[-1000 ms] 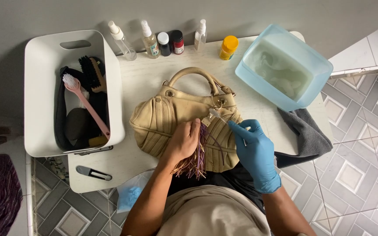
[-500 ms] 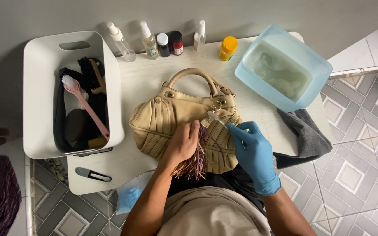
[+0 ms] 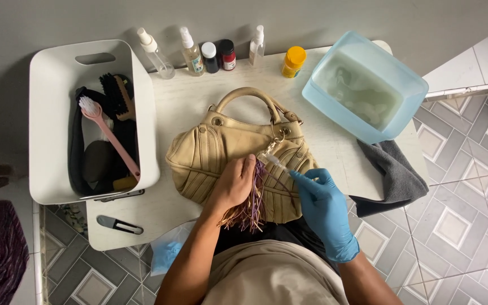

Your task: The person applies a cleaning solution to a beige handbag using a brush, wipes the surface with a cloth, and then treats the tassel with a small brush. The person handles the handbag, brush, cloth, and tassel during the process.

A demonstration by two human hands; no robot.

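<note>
1. White table against a grey wall carries your beige handbag at its centre.
2. Your bare left hand presses the purple tassel against the bag, fingers curled.
3. Your gloved right hand pinches a small swab at the tassel's top.

head camera, looking straight down, close above table, single view

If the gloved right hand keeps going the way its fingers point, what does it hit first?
Probably the metal clasp holding the purple tassel on the beige handbag; the right hand points up-left with a small swab-like tool. Depth is unclear.
</note>
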